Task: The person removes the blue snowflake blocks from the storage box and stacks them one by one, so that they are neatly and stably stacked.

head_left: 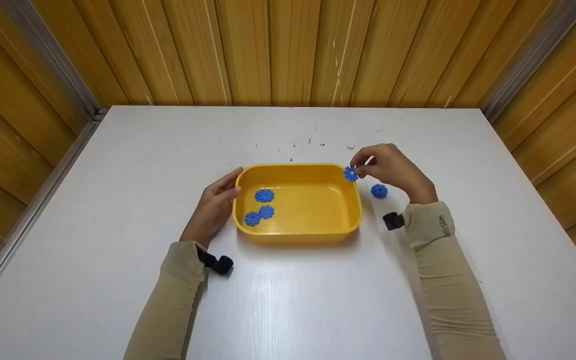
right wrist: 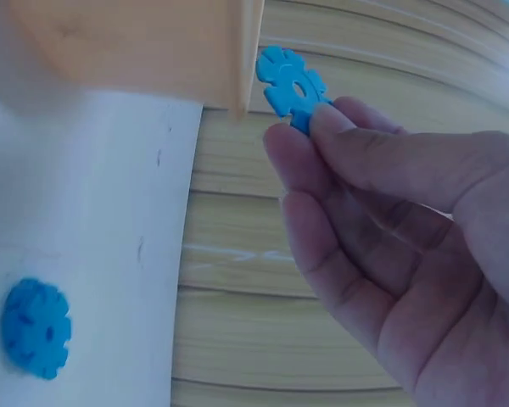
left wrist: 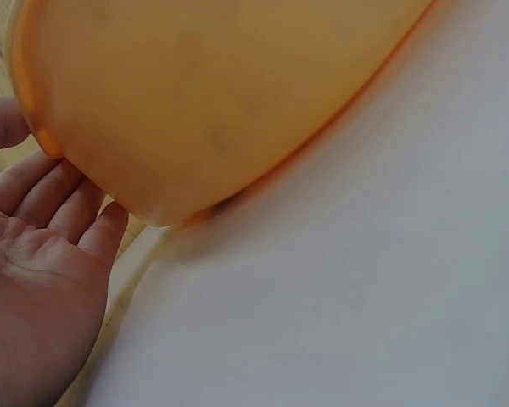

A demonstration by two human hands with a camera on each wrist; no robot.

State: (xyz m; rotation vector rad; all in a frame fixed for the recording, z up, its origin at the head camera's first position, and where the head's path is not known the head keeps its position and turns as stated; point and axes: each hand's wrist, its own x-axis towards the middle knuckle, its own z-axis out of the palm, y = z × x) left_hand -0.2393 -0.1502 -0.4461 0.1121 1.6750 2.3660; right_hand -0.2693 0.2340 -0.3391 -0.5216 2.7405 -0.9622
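A yellow plastic tub [head_left: 298,239] stands on the white table, its rim rounded at the corners. My left hand [head_left: 213,205] grips its left end, thumb at the rim and fingers against the outer wall [left wrist: 212,102]. Between thumb and fingertips, my right hand [head_left: 390,167] pinches a blue notched plastic disc [right wrist: 295,85] with a hole in the middle. That disc overlaps the tub's far right corner in the head view. Inside the tub, several like blue discs [head_left: 252,218] lie toward the left.
Right of the tub, below my right hand, more blue notched plastic [head_left: 379,190] lies on the table [head_left: 298,310]; the right wrist view shows overlapping discs [right wrist: 36,329]. Yellow wood-patterned panels [head_left: 293,50] stand behind and at both sides.
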